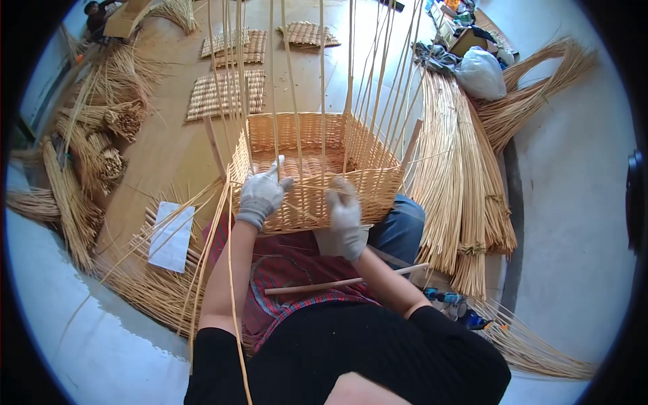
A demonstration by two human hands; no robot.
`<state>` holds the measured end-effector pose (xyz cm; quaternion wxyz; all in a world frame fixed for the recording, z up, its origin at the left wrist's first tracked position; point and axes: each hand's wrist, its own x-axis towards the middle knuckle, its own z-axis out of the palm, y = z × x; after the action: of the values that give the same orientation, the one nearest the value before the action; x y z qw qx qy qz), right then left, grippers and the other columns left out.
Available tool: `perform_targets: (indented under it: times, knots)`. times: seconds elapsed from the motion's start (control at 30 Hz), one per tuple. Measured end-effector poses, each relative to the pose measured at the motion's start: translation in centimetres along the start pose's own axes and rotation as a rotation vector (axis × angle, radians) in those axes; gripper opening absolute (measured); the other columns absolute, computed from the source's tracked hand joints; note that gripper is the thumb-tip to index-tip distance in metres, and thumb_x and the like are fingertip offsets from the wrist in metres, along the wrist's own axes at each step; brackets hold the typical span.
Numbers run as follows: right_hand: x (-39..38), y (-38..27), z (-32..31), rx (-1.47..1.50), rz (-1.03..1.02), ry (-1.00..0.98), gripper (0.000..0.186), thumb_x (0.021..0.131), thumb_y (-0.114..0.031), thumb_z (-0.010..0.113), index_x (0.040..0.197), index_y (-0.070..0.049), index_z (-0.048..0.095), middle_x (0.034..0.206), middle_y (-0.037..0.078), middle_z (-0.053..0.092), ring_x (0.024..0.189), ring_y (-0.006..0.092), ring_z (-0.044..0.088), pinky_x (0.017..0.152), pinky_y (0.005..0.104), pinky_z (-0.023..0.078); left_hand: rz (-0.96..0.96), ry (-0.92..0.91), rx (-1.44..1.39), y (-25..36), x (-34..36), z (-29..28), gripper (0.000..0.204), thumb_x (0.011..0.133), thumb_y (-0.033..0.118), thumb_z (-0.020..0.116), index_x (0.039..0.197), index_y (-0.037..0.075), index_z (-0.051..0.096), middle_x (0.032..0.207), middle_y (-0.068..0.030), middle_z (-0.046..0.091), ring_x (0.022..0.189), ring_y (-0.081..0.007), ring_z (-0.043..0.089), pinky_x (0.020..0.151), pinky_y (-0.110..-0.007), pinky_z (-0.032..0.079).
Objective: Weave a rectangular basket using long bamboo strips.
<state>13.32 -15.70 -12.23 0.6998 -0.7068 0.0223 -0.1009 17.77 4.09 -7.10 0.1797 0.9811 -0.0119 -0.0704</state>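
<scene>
A half-woven wicker basket (375, 192) rests on its base in front of me, across my lap. Tall upright stakes (288, 74) rise from its walls. My left hand (262, 196), in a whitish glove, grips the near wall at the left, its index finger over the top edge and its thumb on the near side. At the middle of that same wall is my right hand (345, 219), gloved too. Its fingers look bent but are smeared by motion. A long loose willow rod (233, 283) hangs from the basket's left corner down past my left arm.
A wooden stick (337, 286) lies over the plaid cloth (270, 270) on my lap. Bundles of rods (449, 169) lie on the right, more bundles (101, 148) on the left. Woven panels (226, 94) lie beyond the basket. A white cloth (172, 236) sits at left.
</scene>
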Motion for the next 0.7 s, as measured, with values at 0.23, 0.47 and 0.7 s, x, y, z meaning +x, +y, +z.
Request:
perform_targets:
  times: [0.23, 0.47, 0.7]
  knots:
    - [11.6, -7.3, 6.9, -0.819, -0.739, -0.146, 0.05, 0.093, 0.003, 0.059, 0.141, -0.004, 0.049, 0.111, 0.012, 0.066, 0.09, 0.0139, 0.066, 0.077, 0.03, 0.057, -0.117, 0.187, -0.119, 1.6, 0.4, 1.4, 0.042, 0.101, 0.05, 0.046, 0.104, 0.014, 0.069, 0.089, -0.0149, 0.074, 0.086, -0.0358, 0.07, 0.079, -0.048, 0.053]
    - [4.7, 1.0, -6.0, 0.159, -0.08, -0.112, 0.018, 0.107, -0.02, 0.053, 0.115, -0.004, 0.058, 0.095, 0.006, 0.067, 0.083, 0.0144, 0.066, 0.075, 0.0309, 0.056, -0.07, 0.474, -0.172, 2.6, -0.9, 1.1, 0.058, 0.087, 0.038, 0.073, 0.139, 0.02, 0.056, 0.104, -0.0147, 0.07, 0.099, -0.032, 0.066, 0.092, -0.047, 0.047]
    - [10.6, -7.5, -1.8, -0.685, -0.797, -0.013, 0.059, 0.088, 0.001, 0.06, 0.144, -0.016, 0.051, 0.112, 0.022, 0.069, 0.092, 0.0365, 0.069, 0.079, 0.0402, 0.055, 0.155, 0.362, 0.188, 8.7, -2.4, 7.4, 0.073, 0.085, 0.022, 0.072, 0.152, 0.026, 0.043, 0.134, -0.0119, 0.054, 0.103, -0.0296, 0.062, 0.085, -0.043, 0.048]
